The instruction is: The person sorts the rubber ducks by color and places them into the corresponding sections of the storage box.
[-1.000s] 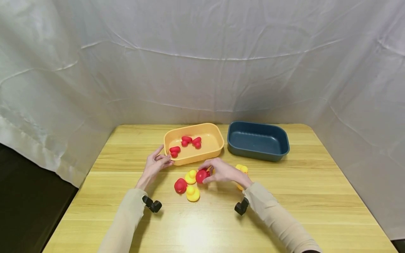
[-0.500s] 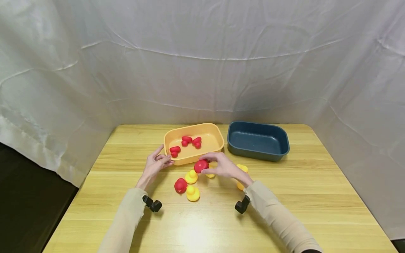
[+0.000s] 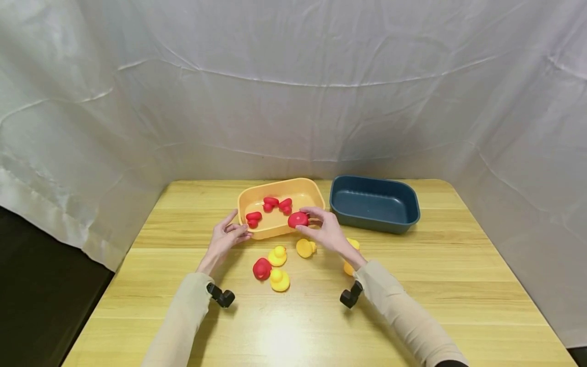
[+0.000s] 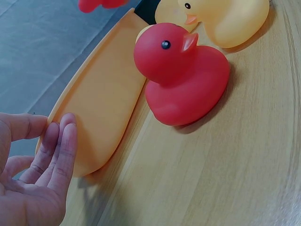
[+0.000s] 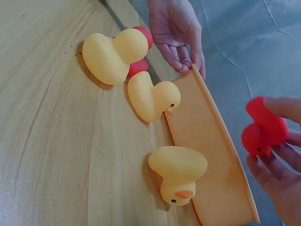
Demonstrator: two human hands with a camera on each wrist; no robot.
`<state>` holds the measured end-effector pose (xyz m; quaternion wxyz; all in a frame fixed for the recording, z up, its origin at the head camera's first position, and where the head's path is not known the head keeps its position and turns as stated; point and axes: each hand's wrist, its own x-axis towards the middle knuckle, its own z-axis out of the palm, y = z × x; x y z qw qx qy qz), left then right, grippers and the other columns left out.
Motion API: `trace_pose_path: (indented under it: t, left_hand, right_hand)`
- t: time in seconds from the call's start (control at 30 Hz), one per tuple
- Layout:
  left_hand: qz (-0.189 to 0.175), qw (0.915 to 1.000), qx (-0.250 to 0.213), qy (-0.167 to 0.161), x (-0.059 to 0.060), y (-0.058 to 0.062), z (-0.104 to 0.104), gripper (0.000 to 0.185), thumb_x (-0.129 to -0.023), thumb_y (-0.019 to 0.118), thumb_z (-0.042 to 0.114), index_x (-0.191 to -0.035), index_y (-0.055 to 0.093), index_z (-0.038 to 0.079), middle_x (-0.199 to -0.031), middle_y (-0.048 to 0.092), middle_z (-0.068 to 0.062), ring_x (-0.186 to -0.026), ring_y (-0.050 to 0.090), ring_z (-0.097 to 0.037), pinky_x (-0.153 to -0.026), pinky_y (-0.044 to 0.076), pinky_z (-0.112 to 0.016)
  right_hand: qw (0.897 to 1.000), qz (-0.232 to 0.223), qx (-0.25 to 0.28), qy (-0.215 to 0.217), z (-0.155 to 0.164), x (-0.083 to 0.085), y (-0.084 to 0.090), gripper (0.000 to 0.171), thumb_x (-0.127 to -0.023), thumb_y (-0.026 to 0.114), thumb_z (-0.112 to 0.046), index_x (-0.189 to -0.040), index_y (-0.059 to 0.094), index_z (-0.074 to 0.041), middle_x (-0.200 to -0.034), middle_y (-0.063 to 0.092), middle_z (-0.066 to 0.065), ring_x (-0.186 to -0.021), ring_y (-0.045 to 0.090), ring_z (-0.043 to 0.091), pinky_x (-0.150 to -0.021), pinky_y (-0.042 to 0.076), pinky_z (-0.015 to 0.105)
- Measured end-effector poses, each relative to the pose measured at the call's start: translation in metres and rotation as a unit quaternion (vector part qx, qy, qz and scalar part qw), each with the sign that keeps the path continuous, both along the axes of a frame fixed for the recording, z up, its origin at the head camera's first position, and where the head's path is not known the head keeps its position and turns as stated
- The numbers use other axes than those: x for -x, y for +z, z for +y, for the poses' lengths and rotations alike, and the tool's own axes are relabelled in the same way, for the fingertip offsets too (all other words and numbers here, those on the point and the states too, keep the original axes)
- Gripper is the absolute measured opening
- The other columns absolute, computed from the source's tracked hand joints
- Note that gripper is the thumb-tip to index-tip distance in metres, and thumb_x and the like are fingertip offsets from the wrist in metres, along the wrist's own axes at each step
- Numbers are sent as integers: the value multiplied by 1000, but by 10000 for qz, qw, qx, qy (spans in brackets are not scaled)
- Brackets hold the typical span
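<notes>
Red duck [image 3: 298, 219] aloft, likely light and squashy; fingers of the right hand [image 3: 326, 232] pinch its plump body, a sound hold! Those of the left hand [image 3: 223, 238] pinch the orange tray [image 3: 271, 233].

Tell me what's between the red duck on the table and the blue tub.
In the head view, one yellow duck, then another yellow duck; nearer the blue tub, the right hand is in the way, holding a red duck.
</notes>
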<state>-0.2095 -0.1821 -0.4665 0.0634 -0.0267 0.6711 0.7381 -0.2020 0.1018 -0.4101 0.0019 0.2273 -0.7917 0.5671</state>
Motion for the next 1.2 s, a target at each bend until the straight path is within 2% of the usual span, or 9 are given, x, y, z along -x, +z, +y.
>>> trace_pose_path:
  t: [0.13, 0.37, 0.6, 0.97, 1.07, 1.2]
  left_hand:
    - [-11, 10000, -9, 34, 0, 0, 1, 72, -84, 59, 7, -143, 17, 12, -82, 61, -7, -77, 68, -19, -79, 54, -33]
    - [28, 10000, -13, 61, 1, -2, 1, 72, -84, 59, 6, -143, 18, 12, -81, 62, -7, -76, 68, -20, -78, 54, -33]
    - [146, 9999, -73, -5, 3, -8, -1, 73, -83, 59, 5, -143, 16, 9, -81, 64, -8, -76, 68, -21, -79, 54, -37]
    - [103, 9999, 33, 18, 3, -4, 0, 72, -84, 58, 5, -143, 17, 11, -82, 63, -10, -75, 68, -22, -79, 54, -37]
    - [122, 9999, 59, -21, 6, -9, -3, 74, -83, 60, 8, -143, 17, 13, -82, 63, -8, -76, 68, -20, -79, 54, -36]
    - [131, 9999, -54, -84, 13, -22, -8, 80, -80, 66, 15, -143, 18, 16, -81, 64, -4, -76, 68, -19, -78, 55, -33]
  right_hand:
    - [9991, -132, 160, -370, 1, 9, -5, 46, -74, 71, -9, -114, 55, 4, -111, 59, 22, -97, 58, 36, -86, 48, 51]
    - [9971, 22, -101, -756, 5, 33, -24, 47, -73, 73, -21, -114, 58, -5, -111, 61, 11, -94, 61, 24, -83, 54, 36]
    - [9952, -87, -137, -964, 7, 49, -16, 47, -73, 73, -24, -115, 58, -8, -112, 60, 10, -97, 60, 25, -83, 53, 36]
    - [9889, -48, -890, -1188, 6, 77, -10, 52, -74, 71, -31, -119, 56, -8, -110, 63, 11, -94, 62, 23, -76, 56, 31]
    - [9880, -62, -985, -1185, 5, 81, -8, 53, -74, 71, -31, -120, 55, -8, -110, 62, 10, -94, 61, 23, -76, 55, 32]
    - [9870, -105, -1093, -1171, 2, 85, -6, 53, -75, 71, -30, -120, 55, -7, -110, 61, 10, -95, 60, 23, -78, 55, 33]
